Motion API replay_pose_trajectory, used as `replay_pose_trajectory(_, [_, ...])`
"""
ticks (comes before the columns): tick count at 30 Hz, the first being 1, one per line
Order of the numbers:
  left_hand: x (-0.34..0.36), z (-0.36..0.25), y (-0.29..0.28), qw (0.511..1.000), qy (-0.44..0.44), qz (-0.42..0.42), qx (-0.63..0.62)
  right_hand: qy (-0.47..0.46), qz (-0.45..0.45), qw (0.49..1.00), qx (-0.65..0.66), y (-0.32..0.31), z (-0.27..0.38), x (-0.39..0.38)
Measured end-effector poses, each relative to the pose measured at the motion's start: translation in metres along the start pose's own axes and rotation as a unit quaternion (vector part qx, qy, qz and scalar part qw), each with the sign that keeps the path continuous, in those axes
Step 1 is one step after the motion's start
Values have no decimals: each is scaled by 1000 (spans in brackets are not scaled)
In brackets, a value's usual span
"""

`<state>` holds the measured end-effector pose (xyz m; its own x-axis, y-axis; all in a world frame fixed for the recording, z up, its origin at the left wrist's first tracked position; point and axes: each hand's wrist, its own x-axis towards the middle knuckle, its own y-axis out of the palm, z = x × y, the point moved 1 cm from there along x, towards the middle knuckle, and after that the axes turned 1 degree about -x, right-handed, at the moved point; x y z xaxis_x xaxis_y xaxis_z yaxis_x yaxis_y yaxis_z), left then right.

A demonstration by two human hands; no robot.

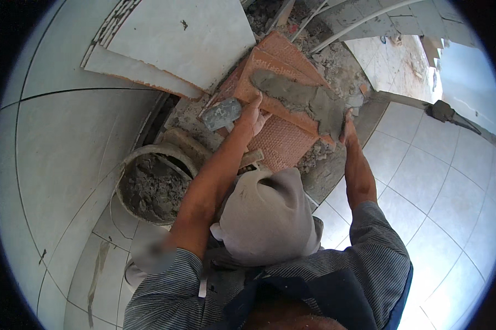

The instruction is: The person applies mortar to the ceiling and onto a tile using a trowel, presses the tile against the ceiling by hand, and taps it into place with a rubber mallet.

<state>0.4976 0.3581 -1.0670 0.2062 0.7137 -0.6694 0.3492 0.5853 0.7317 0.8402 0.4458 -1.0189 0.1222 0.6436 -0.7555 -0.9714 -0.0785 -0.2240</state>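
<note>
Between my hands is a cut strip of tile (pixel 277 105), its orange-brown back facing up. A thick, uneven band of wet grey mortar (pixel 308 98) lies along it. My left hand (pixel 251 116) grips the strip's near left edge, thumb on top and fingers spreading below. At the other end, my right hand (pixel 348 129) is closed on the right edge beside the mortar. Other tiles with ribbed orange backs (pixel 284 144) lie beneath the strip. Just left of my left hand rests a hammer with a blocky grey head (pixel 221 114); my forearm hides part of it.
A bucket (pixel 128 204) of mortar stands left of my knee. White tiles (pixel 182 38) lean in a stack at the upper left. On the right, a mortar-caked trowel (pixel 451 116) lies on the pale tiled floor (pixel 424 165). Rubble and a pale pipe (pixel 363 25) are at the far side.
</note>
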Motion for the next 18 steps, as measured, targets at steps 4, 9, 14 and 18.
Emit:
replay_pose_trajectory(4, [10,2,12,998,28,51,-32,-9,-6,1000,17,-32,-3,15])
replay_pose_trajectory(9, [-5,-13,-2,995,45,-74,-51,-20,-38,999,3,46,17,-22])
replay_pose_trajectory(14, [-12,0,43,994,-50,-62,-73,-14,-69,998,9,-57,-2,21])
replay_pose_trajectory(18, [-10,-5,33,989,37,-119,-76,7,-100,990,-98,-35,-4,28])
